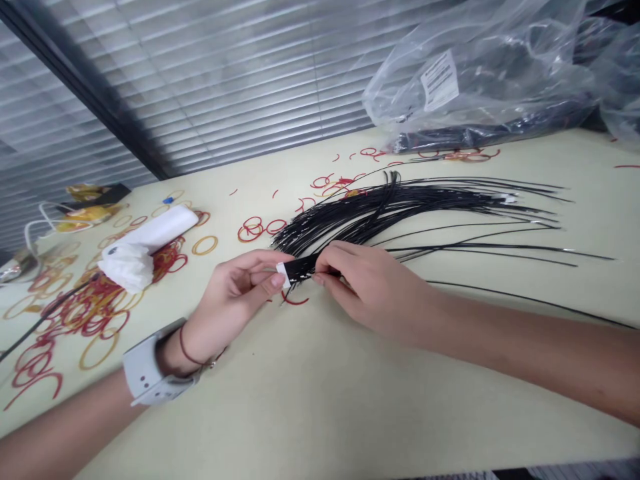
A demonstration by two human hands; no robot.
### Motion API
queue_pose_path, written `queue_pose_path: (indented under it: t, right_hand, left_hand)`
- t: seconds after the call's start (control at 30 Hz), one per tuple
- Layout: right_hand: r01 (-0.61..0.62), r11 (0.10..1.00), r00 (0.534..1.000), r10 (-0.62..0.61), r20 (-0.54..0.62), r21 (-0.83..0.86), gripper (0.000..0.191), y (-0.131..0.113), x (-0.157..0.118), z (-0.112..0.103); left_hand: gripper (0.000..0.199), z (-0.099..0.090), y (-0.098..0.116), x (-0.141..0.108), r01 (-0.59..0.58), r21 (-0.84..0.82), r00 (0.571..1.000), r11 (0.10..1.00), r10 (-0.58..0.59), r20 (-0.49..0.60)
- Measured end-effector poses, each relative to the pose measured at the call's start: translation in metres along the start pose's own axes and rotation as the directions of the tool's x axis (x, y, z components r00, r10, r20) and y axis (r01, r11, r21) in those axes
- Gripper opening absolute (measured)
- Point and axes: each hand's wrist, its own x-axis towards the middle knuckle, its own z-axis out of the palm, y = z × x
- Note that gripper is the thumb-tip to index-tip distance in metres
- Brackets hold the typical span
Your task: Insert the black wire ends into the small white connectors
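My left hand pinches a small white connector between thumb and fingers. Black wires run side by side from the connector toward my right hand. That hand is closed, its thumb and fingertips pressed together on the black wires just right of the connector. Behind both hands a large loose bundle of black wires lies on the table, its ends fanning to the right. A short red band rests below the connector.
Red and yellow rubber bands are heaped at the left, beside a white oblong object and a crumpled white tissue. Scissors lie at the back. Clear plastic bags holding dark wires stand at the back right, before window blinds.
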Motion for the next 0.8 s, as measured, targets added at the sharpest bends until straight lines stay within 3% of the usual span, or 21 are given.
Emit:
queue_pose_path:
  t: [0.8]
  right_hand:
    - [0.076,0.997,0.997,-0.076,-0.025,-0.022,0.019,-0.0035,0.0007,0.006]
  left_hand:
    - [0.02,-0.0015,-0.0044,0.001,0.009,-0.02,1.0,1.0,-0.009,0.027]
